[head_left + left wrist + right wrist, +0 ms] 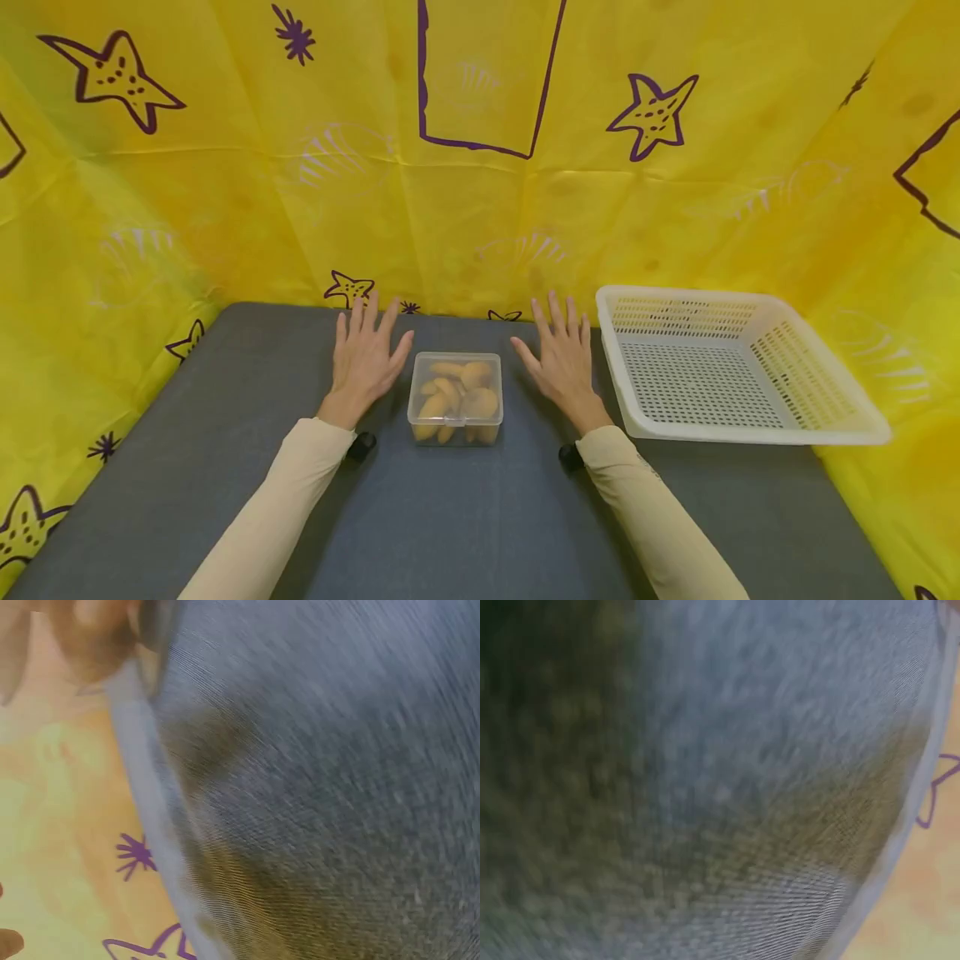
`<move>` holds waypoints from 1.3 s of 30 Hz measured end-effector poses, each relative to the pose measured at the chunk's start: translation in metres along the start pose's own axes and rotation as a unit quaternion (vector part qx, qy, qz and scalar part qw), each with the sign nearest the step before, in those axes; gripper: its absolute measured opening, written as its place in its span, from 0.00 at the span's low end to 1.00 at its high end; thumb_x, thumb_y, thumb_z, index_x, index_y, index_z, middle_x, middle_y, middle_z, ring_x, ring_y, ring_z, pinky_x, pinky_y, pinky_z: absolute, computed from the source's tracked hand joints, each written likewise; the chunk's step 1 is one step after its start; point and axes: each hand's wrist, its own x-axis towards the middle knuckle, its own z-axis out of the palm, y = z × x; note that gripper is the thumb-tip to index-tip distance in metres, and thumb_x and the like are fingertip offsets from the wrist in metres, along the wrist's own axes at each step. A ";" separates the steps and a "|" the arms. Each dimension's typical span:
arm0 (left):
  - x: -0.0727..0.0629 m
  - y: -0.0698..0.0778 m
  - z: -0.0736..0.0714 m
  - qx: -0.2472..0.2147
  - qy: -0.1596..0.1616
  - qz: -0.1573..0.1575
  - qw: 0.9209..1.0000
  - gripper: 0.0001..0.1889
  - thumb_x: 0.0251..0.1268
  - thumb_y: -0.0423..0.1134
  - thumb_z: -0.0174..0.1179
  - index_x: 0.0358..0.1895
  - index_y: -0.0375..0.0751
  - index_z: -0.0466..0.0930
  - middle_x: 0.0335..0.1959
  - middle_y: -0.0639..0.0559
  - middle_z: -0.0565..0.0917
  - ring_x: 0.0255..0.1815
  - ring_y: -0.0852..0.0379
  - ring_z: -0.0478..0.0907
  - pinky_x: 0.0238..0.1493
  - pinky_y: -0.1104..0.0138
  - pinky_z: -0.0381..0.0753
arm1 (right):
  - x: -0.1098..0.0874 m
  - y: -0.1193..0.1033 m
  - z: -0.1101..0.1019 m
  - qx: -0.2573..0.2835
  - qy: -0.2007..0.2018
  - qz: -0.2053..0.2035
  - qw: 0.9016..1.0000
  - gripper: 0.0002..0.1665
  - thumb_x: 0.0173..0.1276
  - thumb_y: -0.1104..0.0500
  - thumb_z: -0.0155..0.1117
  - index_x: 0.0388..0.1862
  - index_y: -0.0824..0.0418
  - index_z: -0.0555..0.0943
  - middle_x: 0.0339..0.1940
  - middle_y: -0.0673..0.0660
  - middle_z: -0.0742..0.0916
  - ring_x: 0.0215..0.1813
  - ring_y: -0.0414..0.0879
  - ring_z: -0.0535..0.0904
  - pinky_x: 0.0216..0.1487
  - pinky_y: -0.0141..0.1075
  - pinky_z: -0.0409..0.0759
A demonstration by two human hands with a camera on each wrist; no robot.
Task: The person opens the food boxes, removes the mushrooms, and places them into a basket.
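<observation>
A clear lidded plastic box (pixel 455 433) sits on the grey cloth-covered table (pixel 450 525), between the two hands. Through its lid show several tan, rounded pieces (pixel 480 403); their kind is hard to tell. To the left of the box lies my left hand (pixel 365 358), palm down with its fingers straight and spread, apart from the box. My right hand (pixel 561 362) mirrors it on the other side, fingers extended and holding nothing. Blurred fingers (pixel 94 637) show in the left wrist view's upper corner. The right wrist view holds mostly blurred grey cloth (pixel 780 697).
A white perforated plastic basket (pixel 622 400) stands at the right, close beside the right hand. Behind the table and along its sides hangs a yellow sheet (pixel 480 217) with purple starfish drawings. The table's far edge runs just past the fingertips.
</observation>
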 end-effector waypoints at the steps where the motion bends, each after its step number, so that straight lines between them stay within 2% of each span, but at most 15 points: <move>1: -0.001 0.001 -0.001 -0.003 0.001 -0.002 1.000 0.31 0.75 0.56 0.47 0.76 0.46 0.61 0.79 0.37 0.55 0.80 0.35 0.48 0.77 0.36 0.47 | -0.001 -0.001 -0.001 0.004 0.000 -0.001 1.000 0.43 0.73 0.34 0.51 0.80 0.52 0.58 0.82 0.59 0.57 0.82 0.62 0.46 0.80 0.63 0.45; 6: -0.008 0.006 -0.009 -0.031 0.012 -0.011 0.999 0.31 0.75 0.55 0.48 0.76 0.46 0.62 0.80 0.37 0.55 0.81 0.35 0.47 0.77 0.37 0.46 | -0.007 -0.006 -0.007 0.013 -0.012 0.000 1.000 0.44 0.74 0.34 0.50 0.81 0.50 0.56 0.83 0.59 0.56 0.83 0.62 0.45 0.80 0.62 0.44; 14: -0.022 0.020 -0.020 -0.049 0.037 0.003 0.998 0.29 0.74 0.53 0.51 0.73 0.44 0.67 0.77 0.36 0.61 0.79 0.35 0.53 0.76 0.37 0.50 | -0.018 -0.012 -0.015 0.054 -0.016 0.007 0.998 0.43 0.75 0.34 0.49 0.81 0.48 0.54 0.84 0.55 0.52 0.84 0.57 0.39 0.81 0.61 0.41; 23: -0.034 0.030 -0.026 -0.074 0.047 0.015 0.996 0.27 0.74 0.51 0.53 0.71 0.44 0.70 0.76 0.37 0.64 0.77 0.36 0.57 0.77 0.38 0.52 | -0.031 -0.019 -0.024 0.099 -0.007 -0.006 0.995 0.41 0.75 0.38 0.52 0.81 0.50 0.56 0.83 0.56 0.55 0.84 0.59 0.42 0.80 0.62 0.44; 27: -0.039 0.034 -0.027 -0.086 0.051 0.026 0.995 0.26 0.73 0.50 0.54 0.69 0.43 0.72 0.73 0.36 0.67 0.75 0.35 0.61 0.76 0.38 0.54 | -0.038 -0.022 -0.028 0.147 -0.015 -0.022 0.989 0.40 0.75 0.41 0.53 0.81 0.50 0.56 0.83 0.57 0.57 0.83 0.59 0.45 0.80 0.63 0.45; 31: -0.044 0.038 -0.028 -0.102 0.043 0.031 0.993 0.25 0.74 0.50 0.53 0.69 0.44 0.72 0.72 0.36 0.68 0.74 0.35 0.62 0.76 0.39 0.54 | -0.045 -0.023 -0.030 0.198 -0.017 -0.044 0.979 0.39 0.75 0.44 0.55 0.80 0.52 0.58 0.82 0.57 0.59 0.83 0.59 0.48 0.78 0.65 0.49; 35: -0.050 0.041 -0.028 -0.113 0.032 0.034 0.992 0.25 0.74 0.49 0.54 0.69 0.44 0.72 0.72 0.36 0.68 0.74 0.36 0.62 0.76 0.39 0.54 | -0.051 -0.025 -0.031 0.225 -0.023 -0.063 0.972 0.39 0.75 0.45 0.56 0.80 0.54 0.59 0.82 0.57 0.59 0.82 0.60 0.49 0.77 0.65 0.52; 39: -0.056 0.043 -0.027 -0.126 0.035 0.052 0.990 0.24 0.73 0.48 0.56 0.68 0.43 0.73 0.71 0.35 0.70 0.73 0.35 0.63 0.75 0.39 0.56 | -0.054 -0.027 -0.031 0.252 -0.034 -0.071 0.964 0.38 0.76 0.46 0.56 0.80 0.54 0.59 0.82 0.56 0.59 0.82 0.58 0.52 0.77 0.63 0.55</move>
